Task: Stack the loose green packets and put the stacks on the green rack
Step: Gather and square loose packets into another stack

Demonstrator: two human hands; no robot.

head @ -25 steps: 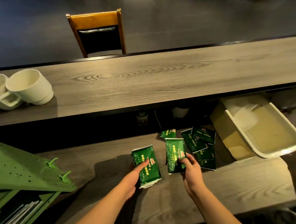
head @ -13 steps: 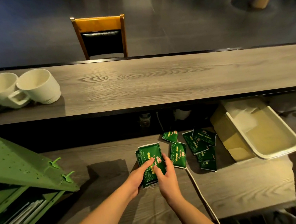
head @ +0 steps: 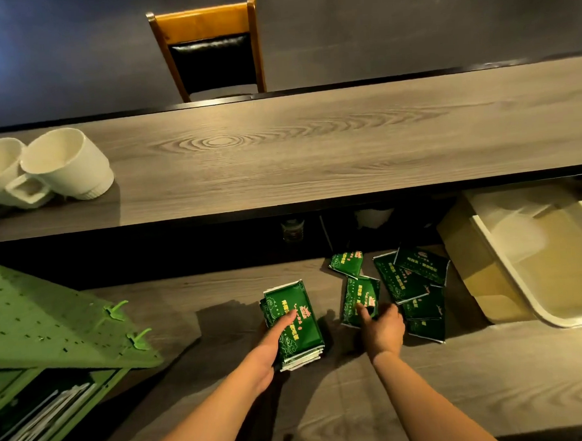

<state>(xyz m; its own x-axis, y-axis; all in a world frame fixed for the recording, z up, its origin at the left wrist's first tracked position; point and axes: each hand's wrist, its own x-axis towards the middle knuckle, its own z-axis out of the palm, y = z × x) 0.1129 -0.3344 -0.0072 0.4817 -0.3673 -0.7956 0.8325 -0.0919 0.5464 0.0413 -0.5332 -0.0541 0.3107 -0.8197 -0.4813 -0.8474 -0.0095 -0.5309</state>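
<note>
Left hand [head: 273, 344], at lower centre of the frame, lies with straight fingers pressed flat on the squared stack of glossy green foil packets [head: 294, 324], apparently to keep it aligned while more are added. Right hand [head: 381, 327], forearm reaching up from the lower right, pinches the near edge of one loose green packet [head: 360, 298] on the grey wood-grain shelf [head: 496, 371]. Remaining scattered green packets [head: 412, 277] lie just right of it; the slanted green perforated rack [head: 44, 324] stands at left, well apart.

Café: counter [head: 313, 157], cups [head: 65, 166], chair [head: 209, 48].
</note>
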